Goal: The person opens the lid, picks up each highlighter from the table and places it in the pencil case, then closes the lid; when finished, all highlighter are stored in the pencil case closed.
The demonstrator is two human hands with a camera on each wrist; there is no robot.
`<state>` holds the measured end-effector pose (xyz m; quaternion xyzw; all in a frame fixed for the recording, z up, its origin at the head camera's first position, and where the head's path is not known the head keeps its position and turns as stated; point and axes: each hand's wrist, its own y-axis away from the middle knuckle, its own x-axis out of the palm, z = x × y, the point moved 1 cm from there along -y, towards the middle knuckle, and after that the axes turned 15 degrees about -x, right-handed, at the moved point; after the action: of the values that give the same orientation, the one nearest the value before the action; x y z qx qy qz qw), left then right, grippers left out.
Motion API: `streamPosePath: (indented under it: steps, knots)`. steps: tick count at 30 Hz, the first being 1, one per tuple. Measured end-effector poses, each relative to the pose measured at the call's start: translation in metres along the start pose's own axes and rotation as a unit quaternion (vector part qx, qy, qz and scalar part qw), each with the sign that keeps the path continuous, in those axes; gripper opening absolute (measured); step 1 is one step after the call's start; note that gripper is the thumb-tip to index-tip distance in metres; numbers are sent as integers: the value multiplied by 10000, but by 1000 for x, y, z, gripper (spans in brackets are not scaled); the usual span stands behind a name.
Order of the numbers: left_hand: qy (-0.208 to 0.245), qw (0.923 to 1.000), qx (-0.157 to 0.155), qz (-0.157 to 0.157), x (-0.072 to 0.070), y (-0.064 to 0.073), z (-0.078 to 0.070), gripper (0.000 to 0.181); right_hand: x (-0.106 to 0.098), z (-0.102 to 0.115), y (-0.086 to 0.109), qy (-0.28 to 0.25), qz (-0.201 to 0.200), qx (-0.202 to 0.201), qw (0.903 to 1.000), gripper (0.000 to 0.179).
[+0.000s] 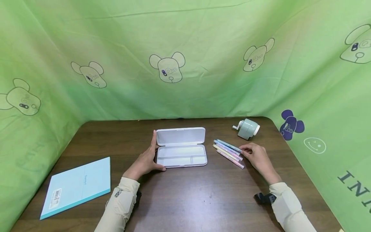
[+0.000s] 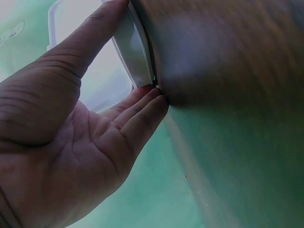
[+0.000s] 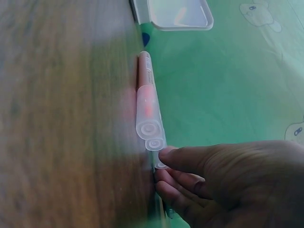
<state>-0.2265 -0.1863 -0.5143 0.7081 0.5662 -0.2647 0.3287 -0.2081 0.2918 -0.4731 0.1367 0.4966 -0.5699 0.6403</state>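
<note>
2 sleeves [image 1: 120,201] [image 1: 288,203], 2 hands [image 1: 145,163] [image 1: 256,157] w/ 1 case [image 1: 179,150], prob. 5 pens [image 1: 227,152]

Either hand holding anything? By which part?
Left hand: the open pencil case, held at its left end. Right hand: seemingly the farthest blue pen, pinched at its right end.

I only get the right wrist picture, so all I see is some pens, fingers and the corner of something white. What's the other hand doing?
Observer: In the head view, the left hand rests along the left side of an open white case.

Visitor: What's it like inside?

Observer: Its tray has three sections: one long one behind, two shorter in front.

Visitor: Anything beyond the pens?

Observer: Yes, what looks like a grey-green crank sharpener, behind and to their right.
</note>
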Motion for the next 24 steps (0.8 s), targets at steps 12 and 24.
streamPosePath:
  steps: [12,24]
  knots:
    - [16,9999,-140,17,8,-14,18,174,-1,0,-1,-15,-384,12,9993,11]
    - [36,9998,-191,41,6,-12,12,174,-5,11,-6,-207,-579,-213,9979,12]
